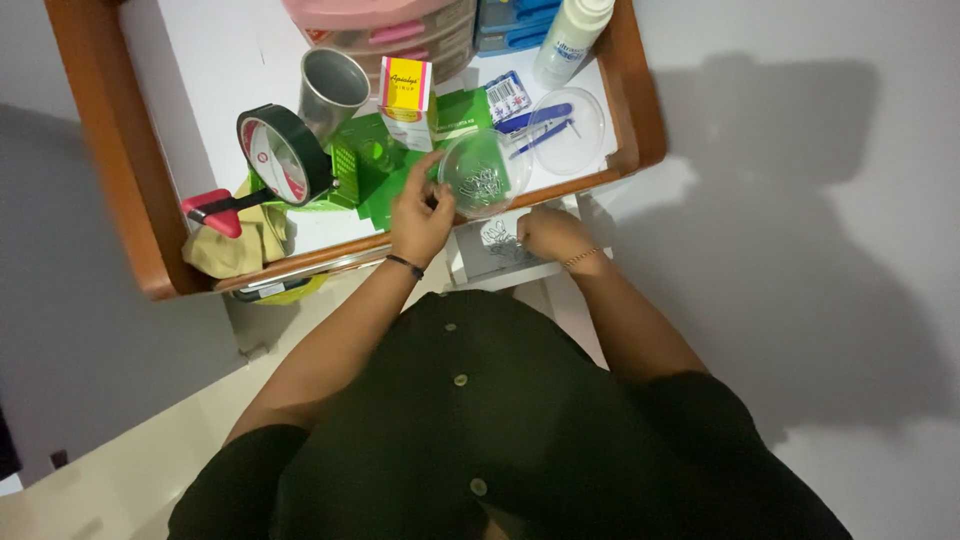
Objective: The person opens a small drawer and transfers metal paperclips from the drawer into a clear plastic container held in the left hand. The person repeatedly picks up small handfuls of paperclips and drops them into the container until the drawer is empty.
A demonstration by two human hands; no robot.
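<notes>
My left hand (420, 212) grips the near rim of a clear round dish (484, 172) that holds several small metal clips, tilted at the front edge of the desk. My right hand (548, 232) rests lower, over an open white drawer (495, 250) with more metal clips inside; its fingers are curled, and whether they hold any clips is hidden. A green sheet (395, 175) lies under and behind the dish.
A wood-rimmed white desk (120, 190) carries a large tape roll (283, 155), a metal cup (331, 90), a small yellow and white box (407, 100), a clear lid (568, 130) over blue pens, a white bottle (570, 40), pink organiser drawers (390, 30) and a yellow cloth (235, 245).
</notes>
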